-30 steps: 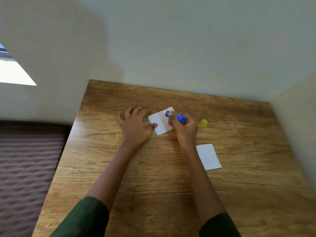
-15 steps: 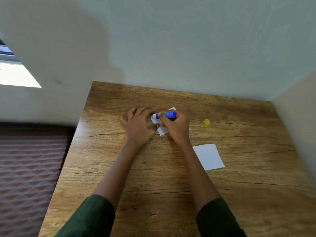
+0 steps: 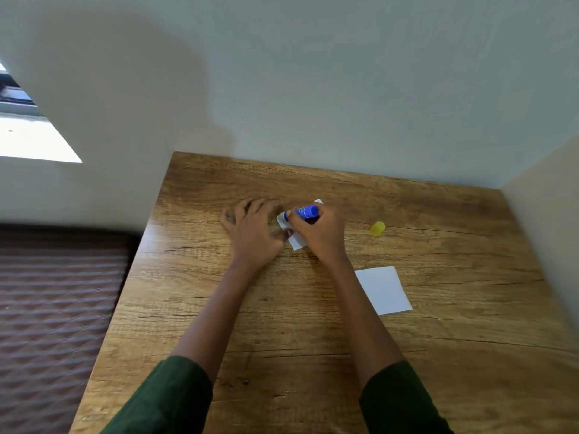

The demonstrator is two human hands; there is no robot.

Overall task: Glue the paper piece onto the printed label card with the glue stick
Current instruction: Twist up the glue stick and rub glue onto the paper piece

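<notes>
The person is leaning over the wooden table (image 3: 313, 355), and the right hand (image 3: 322, 236) is gripping the blue glue stick (image 3: 303, 212), fingers curled tight around its barrel. The tip is pointing left and down onto a small white sheet (image 3: 299, 243) that is lying at the middle of the table, mostly hidden under that hand. The left hand (image 3: 252, 233) is lying spread and flat just beside it, holding nothing, its thumb reaching to the sheet's left edge as if pinning it. I am taking this sheet for the paper piece and the second white sheet (image 3: 383, 289), lying well apart to the right and nearer the person, for the label card (no print is showing on either from here, so I cannot be sure). The yellow cap (image 3: 377, 228) is sitting on its own to the right of the working hand. What I am worrying about is the sheet itself: it is light, only the thumb seems to be holding it, and a sticky tip dragging toward a free edge is likely to lift, crease or pull it along. Strokes running off the edge would be smearing glue onto the wood, and the piece might then be sticking to the table instead of the card. Patchy coverage under the palm would be leaving corners loose. And with the cap lying off, the stick is drying out the longer this is taking.
</notes>
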